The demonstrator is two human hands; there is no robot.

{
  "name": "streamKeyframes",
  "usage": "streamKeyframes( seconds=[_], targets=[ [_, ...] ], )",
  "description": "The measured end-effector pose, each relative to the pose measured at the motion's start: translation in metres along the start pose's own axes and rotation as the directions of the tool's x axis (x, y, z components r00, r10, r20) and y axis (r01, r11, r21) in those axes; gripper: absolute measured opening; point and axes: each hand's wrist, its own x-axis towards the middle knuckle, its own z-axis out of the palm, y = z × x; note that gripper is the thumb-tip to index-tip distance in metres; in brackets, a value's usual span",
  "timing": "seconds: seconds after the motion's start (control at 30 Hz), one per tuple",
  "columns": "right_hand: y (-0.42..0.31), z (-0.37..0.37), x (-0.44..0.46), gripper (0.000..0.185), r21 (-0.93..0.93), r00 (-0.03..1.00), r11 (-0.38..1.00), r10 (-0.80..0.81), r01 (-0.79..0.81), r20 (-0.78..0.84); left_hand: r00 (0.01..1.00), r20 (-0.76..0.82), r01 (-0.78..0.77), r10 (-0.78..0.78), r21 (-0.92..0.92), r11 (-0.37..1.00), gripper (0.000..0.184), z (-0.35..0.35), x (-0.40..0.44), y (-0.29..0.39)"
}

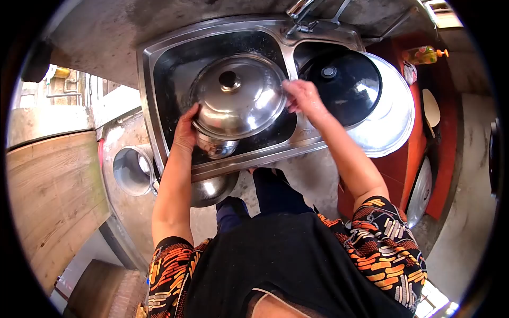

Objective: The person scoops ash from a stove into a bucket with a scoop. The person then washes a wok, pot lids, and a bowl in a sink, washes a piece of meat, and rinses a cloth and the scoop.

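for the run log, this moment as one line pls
left hand: at lid rim | right hand: near opposite rim | steel lid: over left sink basin

Faucet (300, 9) — top cut off; right hand's fingertips (290, 95) — blurred.

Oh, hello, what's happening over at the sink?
A person at a double sink has a shiny metal lid over the left compartment. The left hand grips its near-left edge; the right hand is at the opposite edge, though whether it grips is unclear. Below the lid, a smaller metal vessel peeks out. To the right, a dark round lid overlaps a wide, pale metal basin.
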Motion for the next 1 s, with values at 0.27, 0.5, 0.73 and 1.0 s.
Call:
streamKeyframes(
  seconds=[0.27,0.5,0.73,1.0],
  targets=[
    [0.01,-0.078,0.066,0.02,-0.992,0.948,0.084,-0.311,0.098,0.067,0.995,-0.002,-0.101,0.102,0.046,0.994,0.013,-0.017,0.003,0.003],
    [-0.027,-0.089,0.073,0.026,-0.971,0.994,0.213,-0.027,0.106,0.103,0.95,-0.168,-0.25,0.263,0.095,0.963,0.019,0.003,-0.027,0.004],
    [-0.121,-0.136,-0.013,0.032,-0.946,0.999,0.322,0.005,-0.035,-0.035,0.851,-0.379,-0.326,0.364,0.162,0.931,0.033,0.018,-0.044,-0.003],
    [-0.18,-0.025,-0.078,0.049,-0.588,0.886,0.665,-0.307,0.461,0.348,0.78,-0.438,-0.395,0.448,0.213,0.894,0.035,-0.017,-0.015,-0.017]
  ],
)
